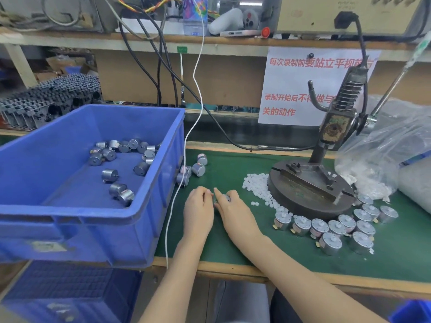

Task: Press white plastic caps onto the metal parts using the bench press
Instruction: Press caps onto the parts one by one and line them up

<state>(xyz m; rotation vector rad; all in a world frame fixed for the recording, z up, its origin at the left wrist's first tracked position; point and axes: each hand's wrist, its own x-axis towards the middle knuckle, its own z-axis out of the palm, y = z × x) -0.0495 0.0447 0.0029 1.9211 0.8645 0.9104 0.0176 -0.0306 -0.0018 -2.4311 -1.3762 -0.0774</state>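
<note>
Hands meet low on the green mat (219,250), between the blue bin (70,209) and the bench press (310,190). The right hand (233,206) grasps one metal part (225,197); the left hand (198,206) curls its fingers against it, perhaps pinching a white cap, I cannot tell. The press stands to the right, nearer the right hand

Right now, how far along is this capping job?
Done: about a dozen capped motors stand before the press. In hand: the right hand grips one motor, the left hand meets it. Left: many bare motors in the blue bin, loose white caps beside the press.
</note>
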